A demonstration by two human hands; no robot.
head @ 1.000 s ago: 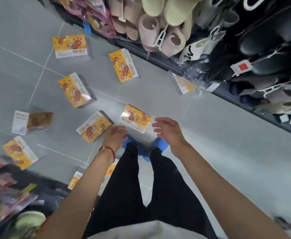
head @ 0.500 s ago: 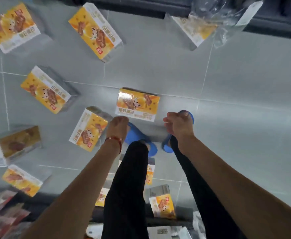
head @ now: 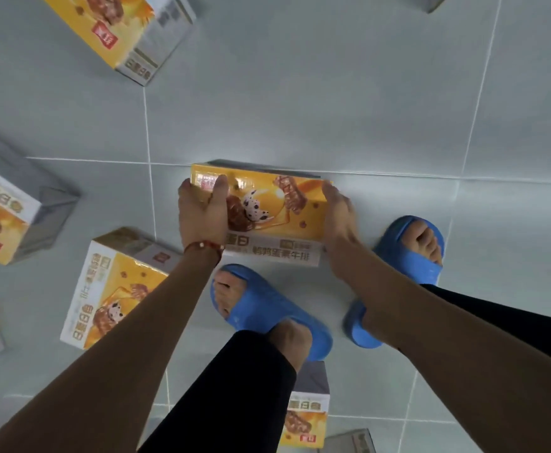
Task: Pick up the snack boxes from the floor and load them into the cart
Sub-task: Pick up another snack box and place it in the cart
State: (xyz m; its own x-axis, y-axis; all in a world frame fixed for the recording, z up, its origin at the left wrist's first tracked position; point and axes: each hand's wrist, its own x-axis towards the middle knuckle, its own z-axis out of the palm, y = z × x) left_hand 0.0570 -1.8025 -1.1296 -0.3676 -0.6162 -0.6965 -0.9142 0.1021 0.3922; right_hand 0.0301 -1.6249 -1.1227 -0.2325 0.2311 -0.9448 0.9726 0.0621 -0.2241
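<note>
Progress: early, I'm judging. The cart isn't showing in this view, so I can't say what's already loaded.

I'm working on one snack box [head: 267,207]. It's lying face up on the grey floor [head: 332,93], just ahead of my blue slippers [head: 267,308], long side running across me. It's on the tile or barely off it, can't tell which.

Grip: my left hand [head: 202,214] is gripping the left end, with the thumb lying over the top face and the fingers wrapping the end. My right hand [head: 339,223] is pressing against the right end. Its fingers are running down the side out of sight, so I can't tell how far they're curling.

Remaining: plenty.
- box by my left forearm [head: 114,289]
- box further left [head: 3,210]
- box at top left [head: 117,31]
- box behind my legs [head: 306,416]
- partial boxes are also showing at the left and bottom edges

All are sitting on the floor, apart from each other.

Box look: yellow carton with a spotted cartoon cow and brown bars, a white printed band along the near edge, and grey side panels. Corners are looking square and no dents are showing. I'm guessing it's rigid and light, so clamping both ends should be enough.
</note>
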